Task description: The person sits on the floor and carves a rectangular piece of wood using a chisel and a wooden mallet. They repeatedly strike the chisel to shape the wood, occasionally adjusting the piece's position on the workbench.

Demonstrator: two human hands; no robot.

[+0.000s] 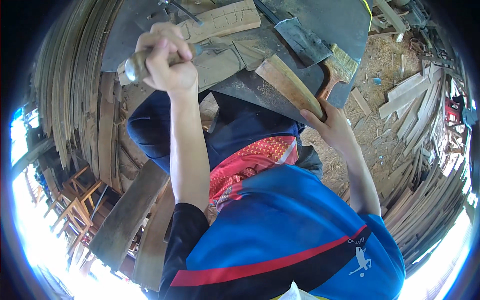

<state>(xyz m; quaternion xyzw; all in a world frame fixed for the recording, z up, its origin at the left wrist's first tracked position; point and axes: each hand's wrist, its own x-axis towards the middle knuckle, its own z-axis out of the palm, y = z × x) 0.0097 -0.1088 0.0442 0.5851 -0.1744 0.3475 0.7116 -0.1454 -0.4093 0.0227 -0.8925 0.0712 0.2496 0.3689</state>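
My left hand is closed around the wooden handle of a chisel, whose shiny metal-capped end sticks out at the left. Its blade end points right, over a flat wooden board on the dark table; motion blurs it, and I cannot tell whether it touches the wood. On the right, my right hand grips the near end of a thick wooden block, which slants across the table edge. Just beyond that hand lies a wide brush with pale bristles and a brown handle.
A second board with dotted outlines lies farther back, beside a thin metal tool. A dark, worn flat piece rests near the brush on the table. Stacked planks stand left; scrap wood covers the floor right.
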